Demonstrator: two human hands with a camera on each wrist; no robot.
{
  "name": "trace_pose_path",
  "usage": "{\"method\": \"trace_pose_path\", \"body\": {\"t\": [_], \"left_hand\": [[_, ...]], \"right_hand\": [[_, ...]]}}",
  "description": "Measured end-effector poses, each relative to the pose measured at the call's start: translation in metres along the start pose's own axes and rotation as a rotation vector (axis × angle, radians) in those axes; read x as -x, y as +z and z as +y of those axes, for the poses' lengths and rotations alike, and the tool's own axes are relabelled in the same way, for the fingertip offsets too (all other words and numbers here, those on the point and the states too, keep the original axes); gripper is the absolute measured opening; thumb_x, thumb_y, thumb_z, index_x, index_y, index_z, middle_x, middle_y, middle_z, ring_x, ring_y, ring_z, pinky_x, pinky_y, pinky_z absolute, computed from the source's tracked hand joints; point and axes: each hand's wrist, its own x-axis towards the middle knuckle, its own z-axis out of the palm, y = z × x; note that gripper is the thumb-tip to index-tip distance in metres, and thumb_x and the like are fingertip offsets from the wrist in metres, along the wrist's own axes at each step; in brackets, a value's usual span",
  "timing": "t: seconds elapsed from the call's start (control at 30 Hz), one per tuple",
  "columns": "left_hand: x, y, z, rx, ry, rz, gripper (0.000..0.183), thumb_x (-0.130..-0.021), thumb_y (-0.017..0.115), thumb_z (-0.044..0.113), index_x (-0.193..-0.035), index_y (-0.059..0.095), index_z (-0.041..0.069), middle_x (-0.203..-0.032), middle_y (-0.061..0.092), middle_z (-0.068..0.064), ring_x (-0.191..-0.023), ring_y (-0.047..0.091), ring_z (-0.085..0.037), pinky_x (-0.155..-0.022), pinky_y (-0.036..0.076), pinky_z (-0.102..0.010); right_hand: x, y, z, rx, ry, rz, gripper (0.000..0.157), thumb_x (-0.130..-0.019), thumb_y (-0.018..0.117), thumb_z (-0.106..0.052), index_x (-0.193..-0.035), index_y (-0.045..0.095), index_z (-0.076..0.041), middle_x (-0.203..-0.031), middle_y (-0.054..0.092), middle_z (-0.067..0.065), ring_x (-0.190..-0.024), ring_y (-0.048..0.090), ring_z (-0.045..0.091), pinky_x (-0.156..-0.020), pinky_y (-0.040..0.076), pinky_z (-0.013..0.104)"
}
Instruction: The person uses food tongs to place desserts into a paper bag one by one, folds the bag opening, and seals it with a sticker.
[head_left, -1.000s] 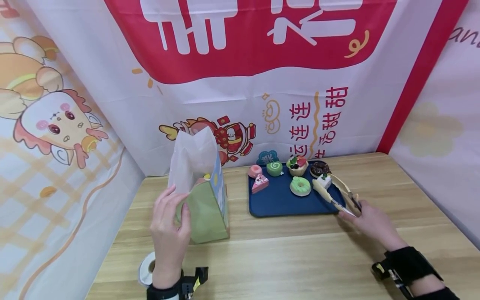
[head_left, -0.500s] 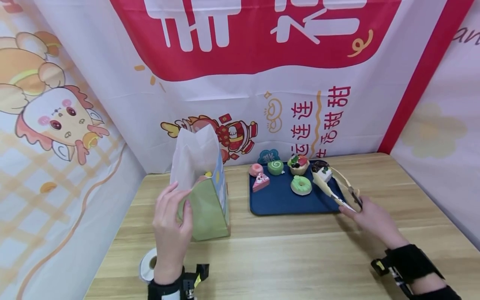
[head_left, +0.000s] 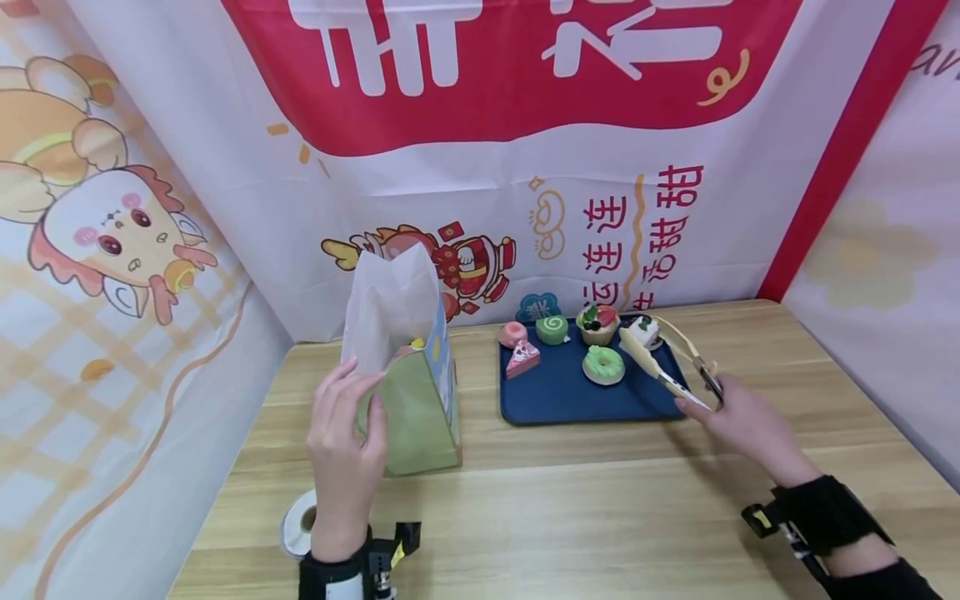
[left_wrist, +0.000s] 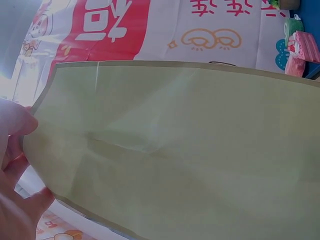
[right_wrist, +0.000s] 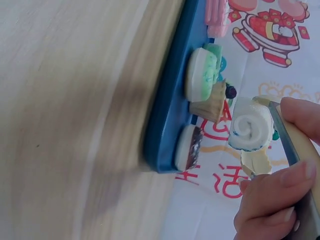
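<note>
My left hand (head_left: 347,458) holds the open rim of a green paper bag (head_left: 420,421) with a white lining. Something yellow and pink shows inside the bag; the rest of its contents is hidden. My right hand (head_left: 750,429) grips a pair of tongs (head_left: 701,371) with pale, cream tips. Between those tips a small white cake (right_wrist: 250,125) is held up, its swirled underside showing in the right wrist view. The cake hangs above the right back corner of a blue tray (head_left: 570,407). In the head view it hides the chocolate donut (right_wrist: 189,149).
On the tray lie a green donut (head_left: 603,366), a fruit tart (head_left: 597,327), a green swirl roll (head_left: 552,330), a pink cake slice (head_left: 522,358) and a round pink sweet (head_left: 513,334). A white roll (head_left: 295,529) lies by my left wrist. Printed cloth (head_left: 480,183) hangs behind the table.
The tongs have lifted the white cake up and back from the tray, so it now covers the chocolate donut in the head view. My left hand stays at the bag's rim.
</note>
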Motion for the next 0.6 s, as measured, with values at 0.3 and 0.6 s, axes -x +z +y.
{"method": "trace_pose_path", "body": {"t": [0.3, 0.6], "left_hand": [[0.000, 0.000, 0.003, 0.002, 0.007, 0.002, 0.018, -0.080, 0.057, -0.005, -0.094, 0.067, -0.007, -0.094, 0.068, -0.022, -0.112, 0.053, -0.033, -0.099, 0.047, -0.046], [-0.001, -0.002, 0.006, 0.003, -0.007, -0.013, 0.017, -0.080, 0.056, -0.006, -0.094, 0.066, -0.007, -0.093, 0.067, -0.022, -0.113, 0.053, -0.033, -0.102, 0.045, -0.043]], "right_hand": [[-0.001, -0.007, -0.019, -0.037, -0.032, 0.006, 0.076, -0.085, 0.052, -0.062, -0.109, 0.049, 0.011, -0.073, 0.053, 0.013, -0.064, 0.050, 0.026, -0.048, 0.036, 0.029], [-0.001, -0.019, -0.049, -0.051, -0.055, 0.000, 0.082, -0.085, 0.050, -0.064, -0.116, 0.045, 0.012, -0.071, 0.050, 0.012, -0.063, 0.051, 0.025, -0.046, 0.033, 0.026]]}}
